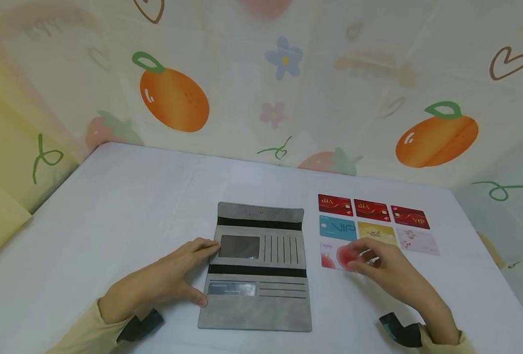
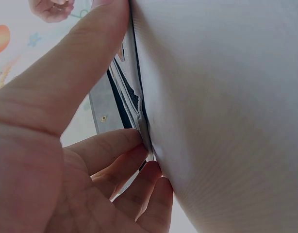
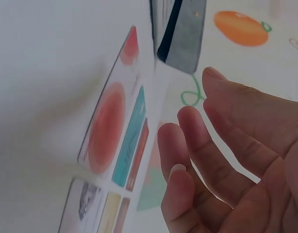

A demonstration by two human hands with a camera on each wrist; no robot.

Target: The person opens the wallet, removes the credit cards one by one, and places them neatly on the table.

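Note:
A grey fold-out wallet (image 1: 261, 314) lies open and flat, with a clear window (image 1: 239, 247) and several card slots. One slot at its lower left holds a dark blue-grey card (image 1: 232, 288). My left hand (image 1: 164, 278) touches the wallet's left edge with thumb and fingertips spread along it. Over on the right, my right hand (image 1: 390, 270) hovers above a white card with pink-red round shapes (image 1: 329, 253). In the right wrist view, a gap shows between those fingers and the pink-red card (image 3: 107, 126); nothing is between thumb and fingers.
Near the right hand, other cards lie in rows: red ones (image 1: 335, 205) at the back, then a blue one (image 1: 337, 227), a gold one (image 1: 374, 230) and a pale pink floral one (image 1: 418, 241). A printed cloth (image 1: 244, 98) hangs behind the white table (image 1: 133, 206).

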